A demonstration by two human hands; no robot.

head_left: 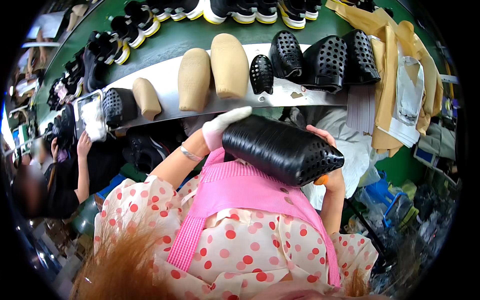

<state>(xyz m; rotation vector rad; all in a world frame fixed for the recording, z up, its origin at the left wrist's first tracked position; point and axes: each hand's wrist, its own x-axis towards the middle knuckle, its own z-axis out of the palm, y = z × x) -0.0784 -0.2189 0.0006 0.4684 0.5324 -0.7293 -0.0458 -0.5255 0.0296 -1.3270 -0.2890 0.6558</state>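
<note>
A black perforated shoe upper is held in the air between both hands, in front of the near edge of the grey worktop. The left hand, in a white glove, is laid on its rear end; whether those fingers are curled cannot be told. The right hand is cupped beneath the toe end, fingers wrapped around it. Beige lasts and further black uppers are stood along the worktop.

Tan shoe lasts and sneakers line the conveyor.
</note>
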